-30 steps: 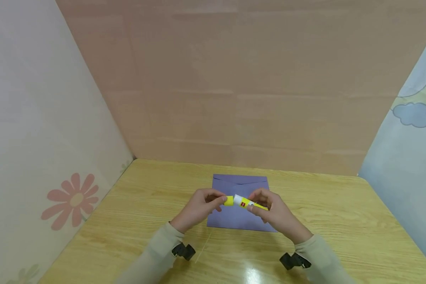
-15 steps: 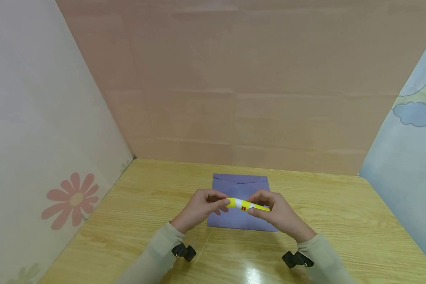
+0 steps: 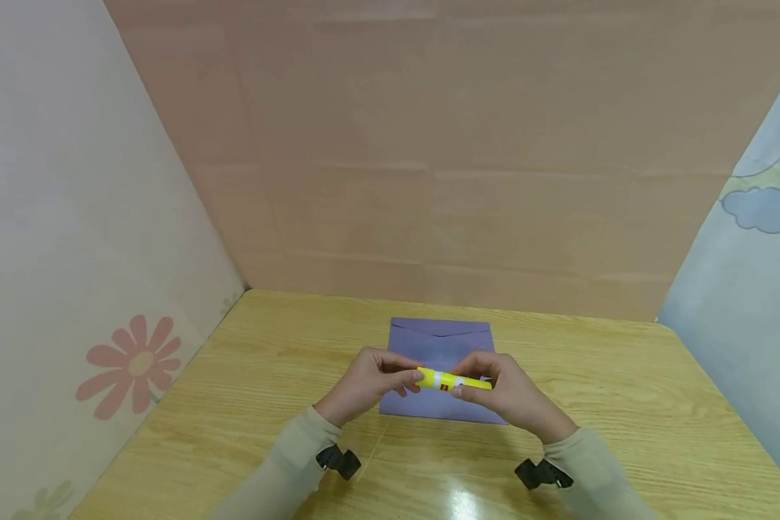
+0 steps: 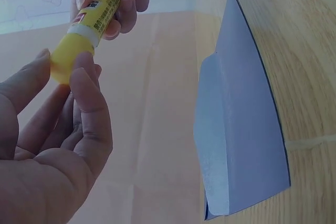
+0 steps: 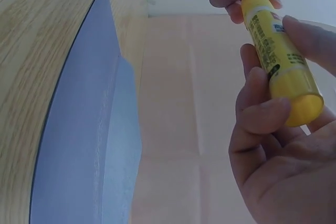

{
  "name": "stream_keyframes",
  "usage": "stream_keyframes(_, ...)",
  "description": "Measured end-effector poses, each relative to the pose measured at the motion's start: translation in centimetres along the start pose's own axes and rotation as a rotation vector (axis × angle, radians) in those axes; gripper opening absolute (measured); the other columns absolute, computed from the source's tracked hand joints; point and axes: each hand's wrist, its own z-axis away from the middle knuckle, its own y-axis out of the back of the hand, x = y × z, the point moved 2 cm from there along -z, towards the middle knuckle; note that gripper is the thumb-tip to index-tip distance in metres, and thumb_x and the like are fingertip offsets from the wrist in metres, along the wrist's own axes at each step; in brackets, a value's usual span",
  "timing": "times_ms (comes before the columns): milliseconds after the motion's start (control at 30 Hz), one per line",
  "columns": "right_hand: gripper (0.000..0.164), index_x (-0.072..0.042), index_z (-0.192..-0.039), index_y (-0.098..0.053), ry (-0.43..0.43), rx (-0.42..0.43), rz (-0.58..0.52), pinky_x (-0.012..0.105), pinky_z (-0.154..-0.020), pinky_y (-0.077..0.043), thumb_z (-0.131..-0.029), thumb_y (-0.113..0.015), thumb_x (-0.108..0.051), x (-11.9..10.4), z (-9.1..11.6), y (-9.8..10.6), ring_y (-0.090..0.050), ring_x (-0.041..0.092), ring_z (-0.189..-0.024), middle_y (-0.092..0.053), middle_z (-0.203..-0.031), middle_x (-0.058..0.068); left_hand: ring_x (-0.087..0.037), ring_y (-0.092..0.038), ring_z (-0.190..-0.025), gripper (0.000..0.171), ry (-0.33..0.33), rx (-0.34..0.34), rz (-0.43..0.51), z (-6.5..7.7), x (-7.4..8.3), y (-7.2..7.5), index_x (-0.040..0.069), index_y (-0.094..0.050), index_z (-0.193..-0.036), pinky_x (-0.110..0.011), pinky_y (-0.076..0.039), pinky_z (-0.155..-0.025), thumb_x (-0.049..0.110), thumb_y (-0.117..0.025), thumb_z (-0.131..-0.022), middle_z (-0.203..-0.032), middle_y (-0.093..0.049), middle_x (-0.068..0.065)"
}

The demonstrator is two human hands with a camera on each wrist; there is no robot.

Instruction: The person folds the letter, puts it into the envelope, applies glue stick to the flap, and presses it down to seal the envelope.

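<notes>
A yellow glue stick (image 3: 445, 381) with a white band is held crosswise in front of me, over a purple envelope (image 3: 403, 403). My left hand (image 3: 372, 383) pinches its yellow cap (image 4: 64, 60) between thumb and fingertips. The body of the stick is gripped by my right hand (image 3: 508, 393), thumb on the near side and fingers behind. Cap and body sit in one straight line, meeting at the white band. In the right wrist view the hollow-looking yellow end (image 5: 304, 109) of the glue stick faces the camera. The envelope's paler flap (image 4: 212, 129) juts up along its far side.
The envelope lies on a wooden table (image 3: 286, 347). A brown papered wall (image 3: 461, 180) rises behind the table. Side walls stand at left and right, the left one bearing a pink flower (image 3: 139, 363). Each wrist wears a small black camera (image 3: 339, 461).
The cap, apart from the stick a second ago, has come onto its white end. The bend between cap and body has straightened. Both hands stay nearly in place.
</notes>
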Motion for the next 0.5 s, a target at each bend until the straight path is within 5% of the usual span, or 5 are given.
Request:
stream_keyframes(267,0.016,-0.012,-0.108,-0.072,-0.012,-0.026,-0.041,0.035,-0.078,-0.055,-0.094,-0.072,-0.019,-0.29,-0.07,-0.26,-0.067,0.021,-0.096,-0.069,-0.107,0.010,-0.017,-0.073,-0.083,0.030,-0.003,-0.012,0.126,0.31,-0.53,0.03,-0.002,-0.073,-0.114,-0.032,-0.058,-0.076,0.020,-0.070,-0.095,-0.099,-0.075,-0.013)
stream_keyframes(500,0.017,-0.011,-0.108,-0.071,-0.005,-0.022,-0.064,0.034,-0.079,-0.055,-0.093,-0.072,-0.018,-0.49,-0.17,-0.37,-0.067,0.022,-0.097,-0.069,-0.109,0.011,-0.020,-0.074,-0.085,0.033,-0.014,-0.024,0.142,0.49,-0.26,0.05,0.000,-0.073,-0.117,-0.039,-0.059,-0.079,0.024,-0.070,-0.095,-0.103,-0.074,-0.014)
